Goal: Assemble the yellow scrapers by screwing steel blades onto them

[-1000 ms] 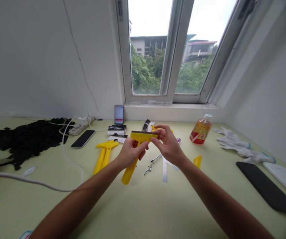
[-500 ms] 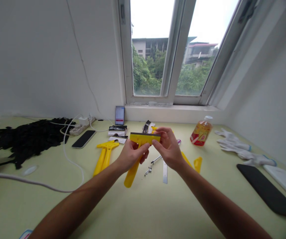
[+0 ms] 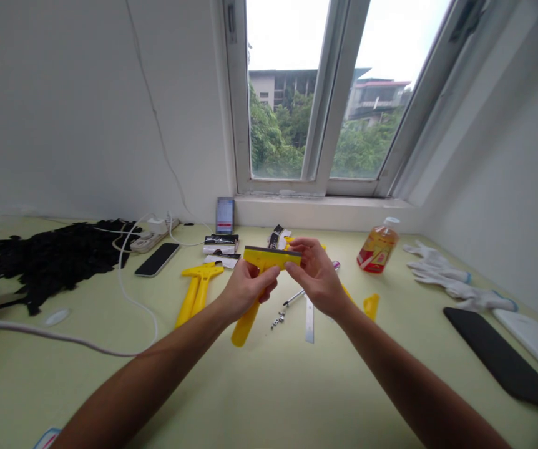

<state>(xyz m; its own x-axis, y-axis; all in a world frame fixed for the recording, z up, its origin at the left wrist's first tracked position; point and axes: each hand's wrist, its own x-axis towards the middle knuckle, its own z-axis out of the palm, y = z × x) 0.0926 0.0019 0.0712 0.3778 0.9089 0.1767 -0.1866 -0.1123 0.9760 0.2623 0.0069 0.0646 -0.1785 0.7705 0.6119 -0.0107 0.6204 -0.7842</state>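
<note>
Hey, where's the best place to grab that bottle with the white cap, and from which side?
I'd grip the bottle around its body, coming from the near side. It stands cap up, the body is broader than the neck, and the white gloves lie to its right.

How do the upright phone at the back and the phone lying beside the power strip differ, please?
The upright phone stands near the wall, while the lying phone is flat on the table. The upright phone's screen is lit, with a red band low down; the lying phone's face is dark inside a pale edge. The lying phone is closer to the power strip than the upright phone is. Both are slim and rectangular.
</note>
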